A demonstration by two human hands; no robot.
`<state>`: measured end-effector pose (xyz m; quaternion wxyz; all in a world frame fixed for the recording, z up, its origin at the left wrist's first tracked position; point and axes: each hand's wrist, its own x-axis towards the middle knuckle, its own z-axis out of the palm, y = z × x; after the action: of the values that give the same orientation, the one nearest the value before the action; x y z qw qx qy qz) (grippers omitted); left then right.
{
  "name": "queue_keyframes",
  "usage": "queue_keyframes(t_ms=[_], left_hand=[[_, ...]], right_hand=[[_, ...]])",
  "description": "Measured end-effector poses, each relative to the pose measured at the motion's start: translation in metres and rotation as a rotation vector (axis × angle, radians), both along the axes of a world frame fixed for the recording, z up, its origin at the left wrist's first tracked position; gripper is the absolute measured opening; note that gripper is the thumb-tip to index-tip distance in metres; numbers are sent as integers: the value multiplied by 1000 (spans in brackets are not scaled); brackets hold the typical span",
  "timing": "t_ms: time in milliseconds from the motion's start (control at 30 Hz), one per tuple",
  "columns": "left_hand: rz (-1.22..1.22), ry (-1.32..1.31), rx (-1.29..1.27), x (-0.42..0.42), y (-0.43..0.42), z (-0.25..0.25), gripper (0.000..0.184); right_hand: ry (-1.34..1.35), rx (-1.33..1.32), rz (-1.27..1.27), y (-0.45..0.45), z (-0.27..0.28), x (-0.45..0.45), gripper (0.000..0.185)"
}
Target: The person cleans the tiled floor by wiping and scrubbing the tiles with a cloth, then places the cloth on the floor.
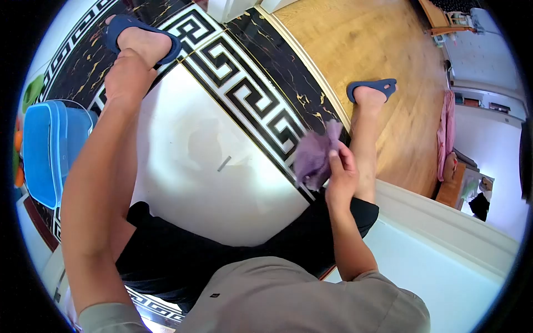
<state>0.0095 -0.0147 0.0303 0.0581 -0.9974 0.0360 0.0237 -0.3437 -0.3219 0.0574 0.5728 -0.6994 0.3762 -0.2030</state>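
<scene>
A crumpled purple cloth hangs from my right hand, its fingers pinched on the cloth's edge beside my right shin. Down by my left ankle is my left hand, just above a dark blue slipper; its fingers are partly hidden against the ankle, so whether they grip it is unclear. The other blue slipper is on my right foot, on the wooden floor. Between my legs, a small grey strip-like mark or object shows on the glossy white floor tile.
A blue plastic bucket stands at the left, with green and orange things behind it. A black-and-white patterned border crosses the floor. Pink fabric and a wooden piece of furniture are at the right.
</scene>
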Motion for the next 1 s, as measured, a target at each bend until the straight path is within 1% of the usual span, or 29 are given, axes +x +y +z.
queue_keyframes(t_ms=[33, 67, 167, 200, 233, 267, 300, 400, 433, 500, 533, 567, 667, 700, 767, 833, 867, 933, 967, 1000], left_hand=[[0, 0, -13, 1, 2, -1, 74], [0, -1, -25, 3, 3, -2, 73], [-28, 4, -43, -2, 3, 4, 71], [-45, 10, -55, -2, 3, 6, 71], [-62, 17, -64, -3, 3, 9, 70], [-78, 25, -72, -4, 4, 11, 70], [-80, 19, -68, -6, 5, 11, 69], [-82, -3, -61, -7, 3, 12, 69], [-76, -8, -59, -5, 2, 11, 70], [-69, -10, -43, -5, 5, 9, 72], [-72, -10, -33, -4, 5, 8, 73], [-74, -11, -26, -4, 5, 6, 74], [-93, -11, -17, -4, 5, 6, 77], [-83, -28, -32, -3, 6, 4, 69], [-69, -61, -62, -1, 8, -3, 53], [-72, -59, -82, -2, 11, -1, 54], [-81, -59, -100, -3, 7, 2, 55], [-58, -10, -71, -8, -1, 13, 61], [-41, 13, -51, -10, -4, 18, 64], [-84, 19, -23, -8, 1, 15, 65]], right_hand=[[19, -44, -1, -8, 0, -10, 27], [148, -133, -24, -13, -7, -20, 33], [514, -420, 237, -17, -47, -44, 46], [627, -536, 365, -12, -57, -46, 55], [622, -624, 488, -7, -67, -46, 59], [635, -758, 528, -4, -74, -48, 60], [649, -890, 569, 4, -66, -39, 60], [632, -643, 510, -5, -63, -24, 58], [607, -563, 481, -8, -61, -19, 55], [561, -590, 476, -16, -70, -13, 56], [495, -671, 502, -17, -76, -8, 53], [459, -697, 500, -17, -84, -3, 53], [350, -809, 497, 8, -103, 39, 54], [314, -864, 494, 19, -113, 56, 55], [243, -846, 512, 44, -118, 101, 54], [279, -708, 494, 87, -118, 146, 45], [237, -569, 447, 110, -131, 171, 44], [131, -625, 490, 155, -148, 207, 41], [71, -816, 586, 175, -149, 220, 40], [9, -700, 560, 193, -145, 231, 34]])
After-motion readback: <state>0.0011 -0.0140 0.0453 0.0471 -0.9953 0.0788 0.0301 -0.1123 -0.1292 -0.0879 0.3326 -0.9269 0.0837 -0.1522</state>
